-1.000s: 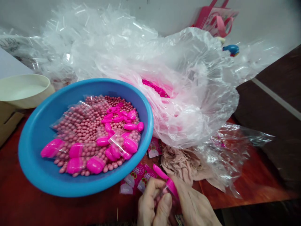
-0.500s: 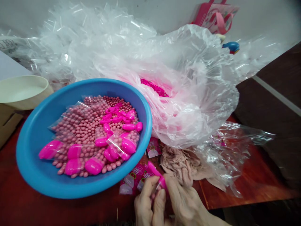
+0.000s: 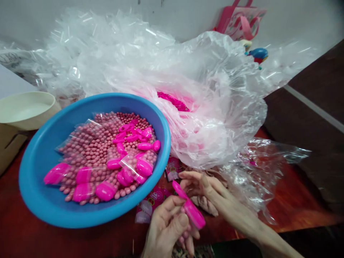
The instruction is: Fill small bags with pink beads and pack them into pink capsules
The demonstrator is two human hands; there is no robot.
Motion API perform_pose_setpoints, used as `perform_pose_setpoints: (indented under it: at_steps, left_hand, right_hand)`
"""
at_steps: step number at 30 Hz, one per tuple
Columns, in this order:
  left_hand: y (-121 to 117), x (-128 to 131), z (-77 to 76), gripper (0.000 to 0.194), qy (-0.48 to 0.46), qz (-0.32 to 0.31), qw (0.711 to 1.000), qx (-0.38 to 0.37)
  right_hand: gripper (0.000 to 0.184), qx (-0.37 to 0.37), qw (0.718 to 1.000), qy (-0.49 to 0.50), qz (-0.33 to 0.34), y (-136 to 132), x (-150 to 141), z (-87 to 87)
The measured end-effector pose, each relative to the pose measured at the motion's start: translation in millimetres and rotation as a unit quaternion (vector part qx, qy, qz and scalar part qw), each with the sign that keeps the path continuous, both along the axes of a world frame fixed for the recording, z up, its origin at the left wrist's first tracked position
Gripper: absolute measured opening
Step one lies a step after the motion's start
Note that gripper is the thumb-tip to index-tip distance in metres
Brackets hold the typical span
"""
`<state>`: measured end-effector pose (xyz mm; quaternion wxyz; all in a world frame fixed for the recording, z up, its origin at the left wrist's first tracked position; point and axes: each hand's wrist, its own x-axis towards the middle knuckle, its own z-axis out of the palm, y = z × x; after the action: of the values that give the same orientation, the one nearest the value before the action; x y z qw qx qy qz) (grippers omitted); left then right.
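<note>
My left hand (image 3: 168,227) is closed around a small clear container of pink balls with a bright pink plastic cap (image 3: 195,214); the cap tilts outward and a narrow pink tip points up and left. Just beyond it, my right hand (image 3: 205,186) has its fingers stretched and apart, with nothing visible in them. Its fingertips are close to a small printed pink packet (image 3: 172,169). More printed packets (image 3: 150,204) lie between the basin and my left hand. The blue basin (image 3: 88,218) holds many pink balls (image 3: 96,148) and several pink-capped clear containers (image 3: 106,190).
A large translucent plastic bag (image 3: 209,136) lies behind my hands with pink items inside. A beige cloth (image 3: 205,206) is partly under my right hand. Clear plastic (image 3: 258,175) lies at right, a cream bowl (image 3: 29,122) at left. A brown box (image 3: 309,136) borders the right side.
My right hand has let go of the pink-capped container and moved up and forward, toward the packets. The left hand keeps the container, whose pink cap now shows more fully.
</note>
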<state>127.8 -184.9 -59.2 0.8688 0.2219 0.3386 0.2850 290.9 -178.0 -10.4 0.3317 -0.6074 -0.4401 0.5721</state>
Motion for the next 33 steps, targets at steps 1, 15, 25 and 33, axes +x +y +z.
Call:
perform_pose_setpoints:
  at_steps: [1,15,25,33]
  left_hand:
    - [-0.6,-0.1,0.2,0.04,-0.01,-0.02,1.0,-0.005]
    - [-11.1,10.6,4.3,0.034,0.051,0.164,0.985,0.014]
    - [-9.2,2.8,11.6,0.038,0.101,0.12,0.988,0.007]
    - [-20.6,4.9,-1.6,0.038,0.24,0.157,0.956,0.067]
  right_hand:
    - [0.055,-0.037,0.996,0.078,-0.014,3.5,-0.7,0.5]
    - [0.043,0.32,0.883,-0.34,0.048,-37.9,-11.6,-8.7]
    - [0.066,0.377,0.79,-0.479,0.063,-52.0,-35.4,-49.1]
    - [0.06,0.395,0.725,-0.564,-0.013,-58.6,-52.3,-69.1]
